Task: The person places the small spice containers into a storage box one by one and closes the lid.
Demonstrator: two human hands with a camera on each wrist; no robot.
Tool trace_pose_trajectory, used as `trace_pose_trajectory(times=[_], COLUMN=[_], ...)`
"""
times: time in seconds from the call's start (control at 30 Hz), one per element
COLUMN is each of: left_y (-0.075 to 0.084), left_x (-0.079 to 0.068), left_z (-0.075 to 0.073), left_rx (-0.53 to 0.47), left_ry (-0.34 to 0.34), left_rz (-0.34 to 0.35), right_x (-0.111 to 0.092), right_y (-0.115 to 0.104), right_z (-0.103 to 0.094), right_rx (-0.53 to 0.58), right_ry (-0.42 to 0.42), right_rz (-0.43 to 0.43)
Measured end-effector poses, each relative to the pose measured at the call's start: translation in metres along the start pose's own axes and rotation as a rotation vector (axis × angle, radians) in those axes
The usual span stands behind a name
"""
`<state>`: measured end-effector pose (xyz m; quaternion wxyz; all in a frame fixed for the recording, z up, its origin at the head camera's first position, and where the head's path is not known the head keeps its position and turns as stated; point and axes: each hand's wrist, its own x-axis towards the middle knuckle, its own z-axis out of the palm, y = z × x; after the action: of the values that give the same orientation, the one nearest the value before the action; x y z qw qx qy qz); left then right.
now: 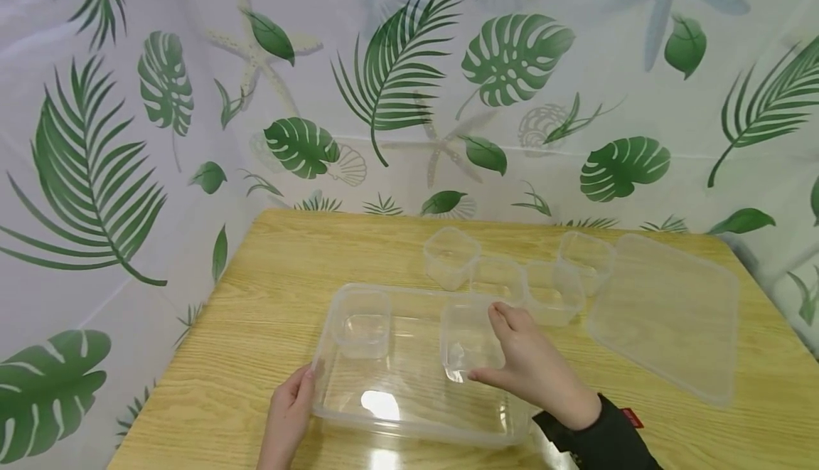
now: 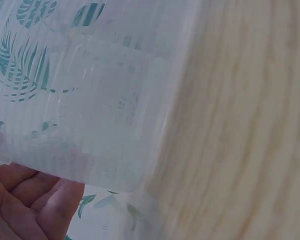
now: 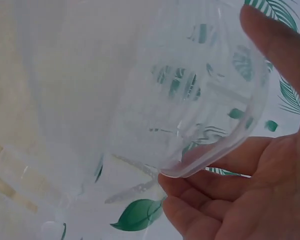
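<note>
A large clear plastic container sits on the table in the head view. At its left end my left hand grips the rim; the left wrist view shows the fingers against its ribbed wall. Inside, a small clear square container stands at the far left. My right hand holds a second small clear container at the large one's right side, thumb and fingers spread across its rim. In the right wrist view this small container overlaps the large container's wall.
Several small clear containers stand behind the large one, toward the back right. A flat translucent lid lies on the wooden table at the right. A leaf-patterned curtain hangs behind and to the left.
</note>
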<state>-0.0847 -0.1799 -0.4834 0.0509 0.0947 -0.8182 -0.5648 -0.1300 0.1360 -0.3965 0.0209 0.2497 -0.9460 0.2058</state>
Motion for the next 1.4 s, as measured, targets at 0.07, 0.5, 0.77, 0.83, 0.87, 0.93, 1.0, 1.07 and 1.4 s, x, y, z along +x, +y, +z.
trace_pose_trajectory(times=[0.07,0.5,0.77,0.83,0.87,0.93,1.0,1.07,1.4], left_y=[0.0,-0.001,-0.002,-0.002,-0.002,-0.001,-0.001,0.0,-0.003], left_x=[0.0,0.002,0.003,0.003,0.003,0.003,0.003,0.003,0.002], left_z=[-0.001,-0.004,-0.004,-0.004,-0.004,-0.004,-0.005,-0.005,-0.003], left_rx=[-0.004,-0.021,-0.021,-0.014,-0.01,-0.012,-0.014,-0.026,-0.038], left_ry=[0.007,-0.009,-0.014,-0.01,-0.007,-0.005,-0.011,-0.015,0.006], left_rz=[0.003,0.008,-0.014,0.0,0.007,0.006,0.006,-0.002,0.059], right_x=[0.002,0.014,0.018,0.019,0.02,0.021,0.023,0.024,0.033], right_y=[0.002,0.016,0.025,0.026,0.027,0.028,0.029,0.029,0.03], right_z=[0.001,0.008,0.012,0.012,0.012,0.011,0.01,0.008,-0.001], right_rx=[-0.013,-0.051,-0.041,-0.041,-0.041,-0.041,-0.034,-0.022,-0.005], right_ry=[-0.026,-0.147,-0.191,-0.215,-0.228,-0.257,-0.295,-0.334,-0.409], right_rz=[-0.018,-0.056,-0.081,-0.076,-0.072,-0.064,-0.059,-0.05,-0.042])
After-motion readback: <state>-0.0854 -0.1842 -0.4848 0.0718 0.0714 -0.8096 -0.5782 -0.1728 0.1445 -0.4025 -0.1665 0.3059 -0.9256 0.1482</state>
